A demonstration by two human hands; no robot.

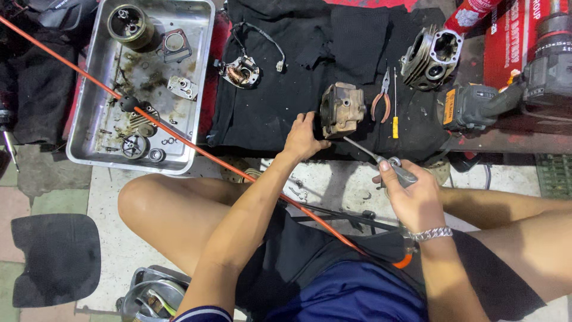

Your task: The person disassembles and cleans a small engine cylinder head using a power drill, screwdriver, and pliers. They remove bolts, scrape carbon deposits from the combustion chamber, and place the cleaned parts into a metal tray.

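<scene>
Black cloth (286,89) covers the low surface across the upper middle of the frame, and on it a brownish engine casting (341,108) sits just above centre. The left hand (302,138) rests against the casting's lower left side, fingers curled on it, steadying rather than lifting, it seems. The right hand (411,200), lower right, is closed around a screwdriver (381,160) whose shaft runs up-left, tip at the casting's lower right edge. Pliers (381,98) lie just right.
</scene>
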